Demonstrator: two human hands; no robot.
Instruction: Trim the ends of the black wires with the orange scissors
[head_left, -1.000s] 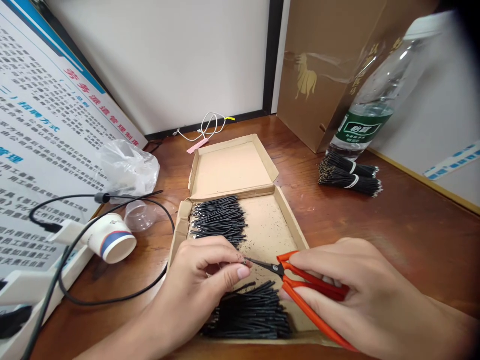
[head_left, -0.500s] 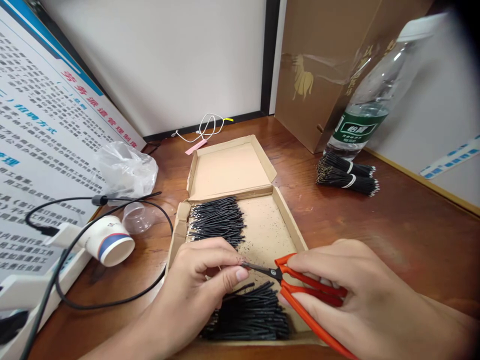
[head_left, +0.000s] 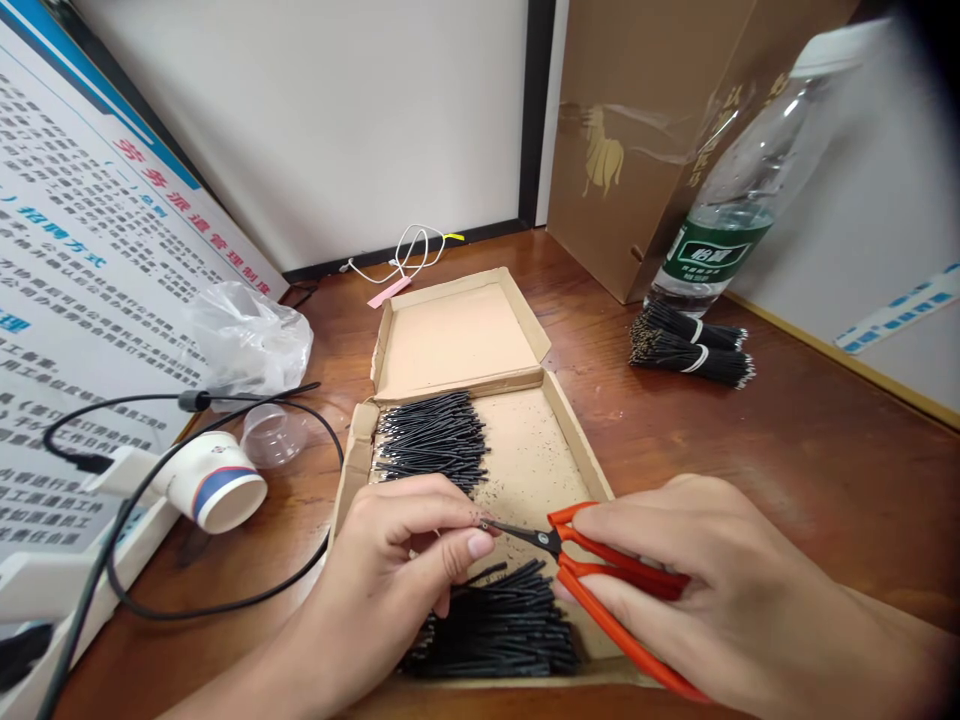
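My left hand (head_left: 401, 560) pinches a short black wire piece between thumb and forefinger, over an open cardboard box (head_left: 570, 430). My right hand (head_left: 705, 590) grips red-handled snips (head_left: 600, 575), whose dark tips meet the wire's end at my left fingertips. Inside the box lie two heaps of short black wire pieces: one at the far left (head_left: 431, 440), one at the near edge (head_left: 502, 630), below my hands. Black specks dot the box floor.
Two banded bundles of black wires (head_left: 690, 345) lie by a water bottle (head_left: 731, 200) and a brown carton (head_left: 637, 130) at the back right. At left are a tipped paper cup (head_left: 217, 485), black cable (head_left: 225, 600), plastic bag (head_left: 247, 335) and a printed board (head_left: 82, 260).
Almost nothing has moved: both hands keep their hold, with the snips' tips at the wire end. The view has shifted slightly.
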